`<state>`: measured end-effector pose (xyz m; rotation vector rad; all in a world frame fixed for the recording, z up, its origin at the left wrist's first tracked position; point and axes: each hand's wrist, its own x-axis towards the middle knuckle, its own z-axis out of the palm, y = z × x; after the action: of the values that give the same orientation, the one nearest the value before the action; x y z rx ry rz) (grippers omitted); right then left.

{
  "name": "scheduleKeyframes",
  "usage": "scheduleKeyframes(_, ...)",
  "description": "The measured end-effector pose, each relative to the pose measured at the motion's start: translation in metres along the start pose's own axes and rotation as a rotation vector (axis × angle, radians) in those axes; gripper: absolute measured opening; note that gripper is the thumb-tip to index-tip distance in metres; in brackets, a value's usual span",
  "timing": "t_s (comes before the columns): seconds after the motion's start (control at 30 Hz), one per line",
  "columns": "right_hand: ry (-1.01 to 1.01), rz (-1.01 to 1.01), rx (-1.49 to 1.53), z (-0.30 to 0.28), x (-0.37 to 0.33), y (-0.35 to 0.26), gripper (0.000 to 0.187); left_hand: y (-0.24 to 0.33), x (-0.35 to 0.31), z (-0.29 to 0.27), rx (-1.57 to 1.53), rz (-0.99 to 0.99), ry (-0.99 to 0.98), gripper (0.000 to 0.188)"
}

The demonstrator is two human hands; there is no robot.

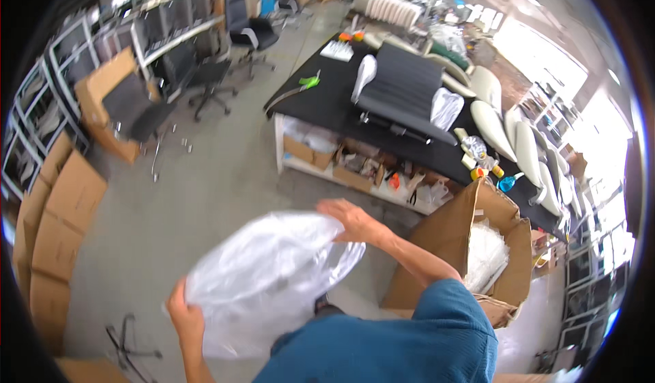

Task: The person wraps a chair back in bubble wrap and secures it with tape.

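A large clear plastic bag [263, 274] is stretched out in front of my body, above the floor. My left hand [183, 306] is closed on its left edge, and my right hand [348, 220] grips the upper right edge. The bag's mouth looks partly spread on the right side, beside my right forearm. To my right stands a tall open cardboard box [437, 246] with a stack of white, translucent plastic pieces [486, 257] inside. On the black-topped workbench [327, 96] ahead lies a black chair seat and back [406, 86], its armrests wrapped in clear plastic.
Several cream padded shells [525, 151] line the bench's right side, near a blue bottle [508, 182]. A green-handled tool [310, 81] lies at its left end. The bench's lower shelf [341, 171] holds boxes. Office chairs [136, 106] and flat cardboard boxes [65, 219] stand at left; a chair base [126, 342] is lower left.
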<state>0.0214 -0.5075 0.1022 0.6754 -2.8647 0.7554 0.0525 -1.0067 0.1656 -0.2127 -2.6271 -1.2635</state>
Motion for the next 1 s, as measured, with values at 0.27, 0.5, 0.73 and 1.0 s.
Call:
scheduleKeyframes(0.27,-0.126,-0.476,0.129,0.066,0.126,-0.158,0.084,0.081,-0.003,0.009,-0.027,0.113,-0.365,0.037)
scheduleKeyframes(0.5,-0.310,0.085,-0.311,0.140,0.162,0.040,0.049,0.007,-0.039,-0.057,0.345,0.115,-0.268,0.026)
scheduleKeyframes(0.73,0.565,-0.433,0.267,0.002,0.237,-0.122,0.049,-0.004,0.007,-0.147,1.214,-0.145,0.160,0.045)
scheduleKeyframes(1.0,-1.012,-0.154,-0.225,0.273,-0.048,0.066,0.031,-0.236,-0.312,0.046,0.477,-0.316,-0.381,0.040)
